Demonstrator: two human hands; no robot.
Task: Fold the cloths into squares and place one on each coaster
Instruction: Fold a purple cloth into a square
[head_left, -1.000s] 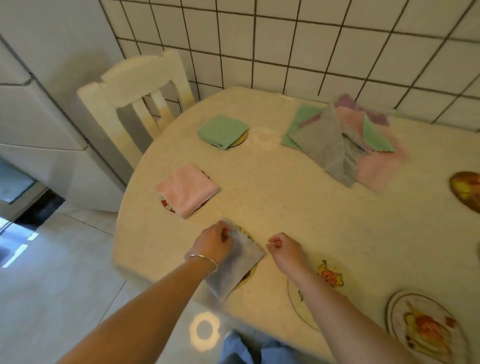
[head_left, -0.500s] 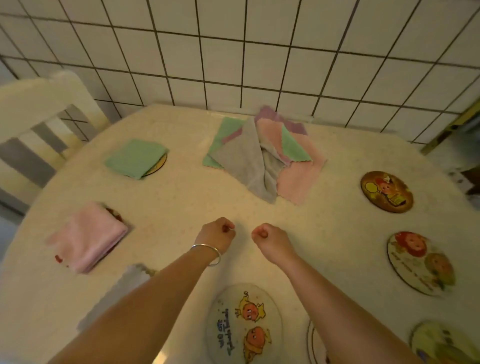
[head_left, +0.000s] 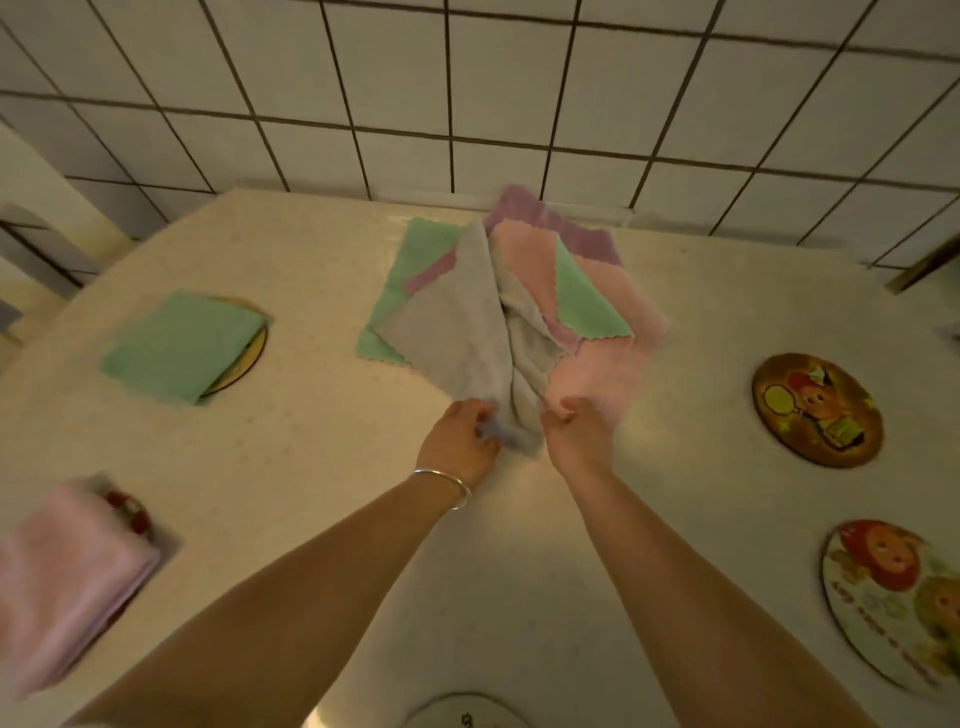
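Head view of a pale table (head_left: 311, 457) set against a tiled wall (head_left: 467, 78). The pile (head_left: 519, 301) of unfolded cloths serves as landmark; it lies at the table's far edge, touching the wall, and holds green, purple, pink and grey layers.

The grey cloth (head_left: 467, 332) is the top layer and drapes toward the viewer off the pile's near side. The left hand (head_left: 462, 436) is at the near tip of this cloth, its fingers curled and pinching the fabric's left edge. A bracelet (head_left: 441, 483) circles the left wrist. The right hand (head_left: 576, 431) is just right of the same tip, with curled fingers lying at the edge where the grey cloth meets the pink cloth (head_left: 602, 374); motion blur hides which fabric they hold, and whether they grip at all cannot be told.

Left of the pile, a folded green square (head_left: 176, 348) covers most of a coaster (head_left: 249, 358). Further left and nearer the viewer, a folded pink square (head_left: 62, 571) lies on a second coaster (head_left: 130, 514), only partly seen. Right of the pile, well apart, lies a bare brown coaster (head_left: 815, 410); nearer the viewer from it is a bare pale coaster (head_left: 893, 603). Another round edge (head_left: 462, 712) shows at the frame's bottom, nearest the viewer.
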